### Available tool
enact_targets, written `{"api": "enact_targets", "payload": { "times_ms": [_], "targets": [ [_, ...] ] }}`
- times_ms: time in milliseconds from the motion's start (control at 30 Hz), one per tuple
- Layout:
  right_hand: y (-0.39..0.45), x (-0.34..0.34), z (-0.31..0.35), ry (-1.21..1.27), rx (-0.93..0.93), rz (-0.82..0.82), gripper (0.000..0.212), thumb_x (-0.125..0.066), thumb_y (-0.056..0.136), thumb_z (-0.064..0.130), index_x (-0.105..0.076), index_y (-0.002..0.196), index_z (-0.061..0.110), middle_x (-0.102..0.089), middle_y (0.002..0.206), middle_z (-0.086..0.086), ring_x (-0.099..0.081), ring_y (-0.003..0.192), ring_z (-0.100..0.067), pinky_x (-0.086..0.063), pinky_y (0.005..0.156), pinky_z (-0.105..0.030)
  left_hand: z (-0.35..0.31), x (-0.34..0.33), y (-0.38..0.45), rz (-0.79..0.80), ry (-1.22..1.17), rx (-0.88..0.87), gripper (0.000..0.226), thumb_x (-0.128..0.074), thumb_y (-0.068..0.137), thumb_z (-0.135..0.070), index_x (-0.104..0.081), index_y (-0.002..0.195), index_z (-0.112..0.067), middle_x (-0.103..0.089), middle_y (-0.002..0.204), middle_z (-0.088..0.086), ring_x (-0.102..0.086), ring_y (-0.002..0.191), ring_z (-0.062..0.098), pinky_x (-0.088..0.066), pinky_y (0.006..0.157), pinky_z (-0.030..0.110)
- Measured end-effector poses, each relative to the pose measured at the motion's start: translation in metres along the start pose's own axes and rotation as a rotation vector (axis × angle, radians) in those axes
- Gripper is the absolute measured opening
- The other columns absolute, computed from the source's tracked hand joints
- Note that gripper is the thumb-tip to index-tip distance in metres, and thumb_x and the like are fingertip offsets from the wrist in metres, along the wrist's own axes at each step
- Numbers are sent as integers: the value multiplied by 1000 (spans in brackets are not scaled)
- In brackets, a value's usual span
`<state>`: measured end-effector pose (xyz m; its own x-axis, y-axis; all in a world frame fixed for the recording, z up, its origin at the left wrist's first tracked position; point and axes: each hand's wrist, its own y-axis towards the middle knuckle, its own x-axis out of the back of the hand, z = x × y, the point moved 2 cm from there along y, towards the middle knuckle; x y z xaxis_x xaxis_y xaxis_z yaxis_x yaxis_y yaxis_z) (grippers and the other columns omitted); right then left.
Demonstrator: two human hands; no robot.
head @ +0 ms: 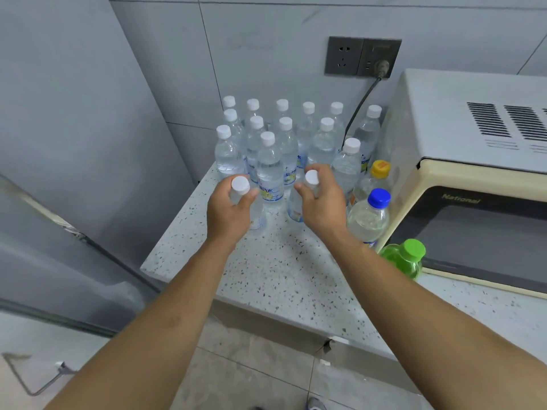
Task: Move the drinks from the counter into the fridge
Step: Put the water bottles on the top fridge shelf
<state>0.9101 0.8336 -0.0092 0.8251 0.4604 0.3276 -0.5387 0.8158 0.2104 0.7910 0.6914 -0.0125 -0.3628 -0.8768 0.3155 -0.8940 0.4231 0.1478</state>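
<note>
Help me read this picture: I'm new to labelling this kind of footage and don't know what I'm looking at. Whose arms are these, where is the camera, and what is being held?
There is no machine here. A person wears a wide-angle camera on the head, looking forward and down, so the two bare arms reaching in from the bottom are their own.

The left hand grips a clear white-capped bottle near its neck. The right hand grips a second white-capped bottle the same way. Both bottles seem to stand on the speckled counter.

Behind them stands a cluster of similar water bottles. To the right, beside a cream microwave, are a yellow-capped bottle, a blue-capped bottle and a green bottle. The grey panel at left may be the fridge; that is unclear.
</note>
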Motion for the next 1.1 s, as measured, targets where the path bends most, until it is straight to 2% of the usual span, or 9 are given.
{"api": "enact_targets", "payload": {
  "times_ms": [167, 267, 400, 533, 667, 800, 867, 1000, 1100],
  "targets": [
    [-17, -1, 6, 29, 23, 44, 24, -69, 91, 24, -57, 112, 19, -65, 94, 5, -57, 84, -9, -42, 70, -15, -3, 11, -14, 101, 44, -49, 19, -67, 86, -36, -62, 104, -39, -63, 102, -28, -54, 99, -12, -37, 75, 12],
    [-27, -6, 4, 80, 61, 31, 27, -71, 89, 24, -58, 112, 18, -64, 97, 10, -56, 87, 1, -42, 76, -11, 2, 10, -21, 149, 84, -55, 25, -63, 87, -46, -57, 110, -44, -60, 106, -30, -52, 101, -14, -39, 76, 14],
    [-35, -8, -19, 64, -81, 55, 59, -78, 78, 45, -52, 126, 24, -60, 117, 14, -58, 111, -7, -47, 93, -26, 18, 7, -24, 227, 88, 53, 55, -68, 80, -53, -46, 129, -39, -59, 124, -17, -56, 114, 7, -50, 92, 34],
    [-47, -16, -50, 42, -286, 143, 82, -88, 66, 47, -42, 132, 31, -56, 116, 18, -56, 112, -11, -49, 94, -32, 35, 1, -22, 292, 66, 161, 79, -81, 67, -50, -35, 132, -47, -52, 127, -19, -51, 116, 9, -46, 92, 31],
    [-51, -27, -70, 22, -372, 111, 80, -88, 67, 35, -41, 131, 30, -57, 109, 18, -57, 107, -15, -50, 88, -33, 60, -6, -24, 334, 42, 274, 76, -85, 61, -46, -45, 124, -39, -59, 116, -16, -58, 109, 10, -52, 86, 32],
    [-53, -32, -73, -13, -359, 63, 74, -85, 68, 38, -41, 128, 35, -54, 99, 25, -57, 100, -11, -45, 79, -25, 72, -7, -30, 322, 1, 293, 61, -84, 54, -52, -46, 101, -53, -59, 105, -22, -58, 98, 0, -48, 70, 21],
    [-58, -32, -72, -14, -352, 42, 71, -84, 69, 38, -41, 125, 38, -54, 99, 29, -58, 98, -10, -45, 76, -22, 75, -4, -33, 305, -20, 296, 61, -84, 53, -54, -48, 103, -55, -61, 104, -23, -58, 96, -4, -45, 68, 18],
    [-69, -25, -73, -6, -355, -14, 75, -85, 69, 37, -40, 130, 33, -59, 119, 13, -58, 109, -15, -51, 92, -35, 82, 8, -42, 262, -70, 324, 71, -86, 50, -55, -55, 114, -45, -65, 103, -23, -60, 94, -6, -45, 68, 15],
    [-78, -22, -69, -56, -352, -2, 74, -85, 69, 38, -44, 131, 29, -60, 122, 8, -58, 110, -17, -51, 93, -38, 85, 15, -49, 258, -116, 343, 66, -85, 51, -56, -60, 112, -42, -69, 101, -21, -64, 93, -4, -47, 65, 11]
  ]
}}
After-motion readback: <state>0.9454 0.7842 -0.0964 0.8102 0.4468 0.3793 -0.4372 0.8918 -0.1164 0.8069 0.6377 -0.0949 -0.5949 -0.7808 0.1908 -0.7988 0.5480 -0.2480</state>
